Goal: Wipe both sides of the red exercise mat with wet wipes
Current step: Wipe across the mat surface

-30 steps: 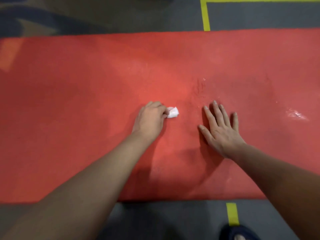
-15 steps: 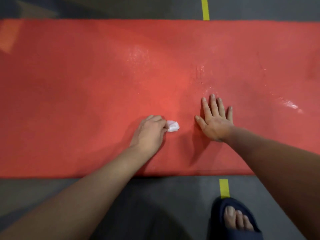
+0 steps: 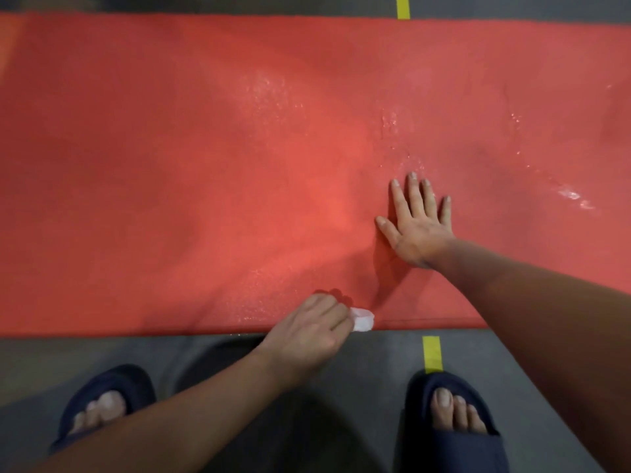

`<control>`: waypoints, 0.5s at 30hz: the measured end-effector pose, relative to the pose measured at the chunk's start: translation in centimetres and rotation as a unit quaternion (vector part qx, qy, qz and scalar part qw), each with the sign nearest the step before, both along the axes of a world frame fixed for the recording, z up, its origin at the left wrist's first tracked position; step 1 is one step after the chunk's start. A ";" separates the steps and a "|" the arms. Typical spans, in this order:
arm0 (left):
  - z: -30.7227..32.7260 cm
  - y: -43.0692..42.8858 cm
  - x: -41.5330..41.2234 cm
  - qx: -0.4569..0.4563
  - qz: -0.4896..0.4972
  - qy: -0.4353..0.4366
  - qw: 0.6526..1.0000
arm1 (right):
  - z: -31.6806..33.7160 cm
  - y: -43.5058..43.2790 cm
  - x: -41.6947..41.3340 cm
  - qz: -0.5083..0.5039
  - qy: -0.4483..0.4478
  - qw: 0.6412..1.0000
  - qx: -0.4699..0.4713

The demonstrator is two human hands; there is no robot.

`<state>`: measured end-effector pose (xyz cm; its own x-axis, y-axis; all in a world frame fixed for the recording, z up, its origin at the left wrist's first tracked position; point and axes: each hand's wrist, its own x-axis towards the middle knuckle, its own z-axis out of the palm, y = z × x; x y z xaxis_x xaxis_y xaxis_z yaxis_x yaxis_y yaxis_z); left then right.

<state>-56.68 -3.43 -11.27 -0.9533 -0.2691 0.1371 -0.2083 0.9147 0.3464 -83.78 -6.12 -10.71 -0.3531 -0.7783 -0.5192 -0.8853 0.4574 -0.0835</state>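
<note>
Fingers of the left hand curl round a white wet wipe at the red exercise mat's near edge; the right hand presses flat, fingers spread, right of the mat's centre.

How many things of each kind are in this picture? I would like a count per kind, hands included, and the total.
Red mat: 1
White wipe: 1
Hands: 2, left hand and right hand
Dark blue slippers: 2
Yellow tape marks: 2
Total: 8
</note>
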 end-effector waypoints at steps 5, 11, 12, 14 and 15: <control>-0.5 -1.6 -2.1 -0.063 0.036 0.038 0.997 | -0.6 0.4 -0.1 0.007 0.001 1.000 -0.021; 0.2 -9.1 -4.6 -0.039 0.175 0.005 0.984 | -1.2 0.6 -0.2 0.011 -0.001 0.999 -0.035; 0.2 -8.6 -4.1 -0.050 0.147 0.008 0.988 | -1.3 0.6 -0.2 0.010 -0.001 0.999 -0.040; 0.0 -6.9 -2.7 -0.042 0.124 0.015 0.991 | -1.3 0.7 -0.2 0.008 0.005 0.999 -0.052; -0.3 -6.0 -2.1 -0.035 0.124 0.020 0.991 | -1.4 0.8 -0.2 0.007 0.006 0.998 -0.064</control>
<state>-58.74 -9.40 -11.56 -0.8523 -0.4833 0.1998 -0.4173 0.8588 0.2972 -83.96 -5.34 -12.12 -0.3469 -0.8429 -0.4113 -0.8933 0.4306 -0.1288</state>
